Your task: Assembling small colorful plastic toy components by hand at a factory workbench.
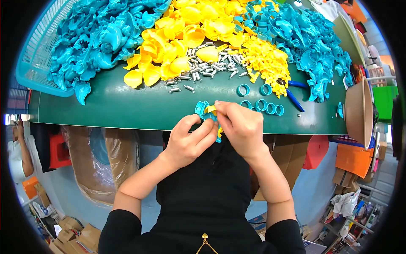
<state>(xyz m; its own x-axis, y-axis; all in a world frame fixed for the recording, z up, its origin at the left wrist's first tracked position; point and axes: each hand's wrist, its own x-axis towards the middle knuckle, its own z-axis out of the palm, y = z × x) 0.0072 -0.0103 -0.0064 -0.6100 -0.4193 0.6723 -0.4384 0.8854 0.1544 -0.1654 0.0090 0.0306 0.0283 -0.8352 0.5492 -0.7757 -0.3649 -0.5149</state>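
Note:
At the near edge of the green table (139, 111), both my hands work on one small teal plastic part (203, 109). My left hand (189, 137) is closed around it from the left and below. Between the fingertips of my right hand (243, 126) is a small yellow plastic piece (210, 109), pressed against the teal part. Another bit of yellow shows under my fingers; most of the assembly is hidden there. Several teal rings (261, 105) lie just right of my right hand. Beyond my hands are loose metal springs (189, 89).
Large yellow shell pieces (169, 36) are heaped behind the springs, with small yellow parts (264, 61) beside them. Teal pieces pile up at the left (101, 38) and right (317, 46). Blue-handled pliers (294, 100) lie at the right. A teal basket (36, 63) stands far left, a tan bowl (359, 112) far right.

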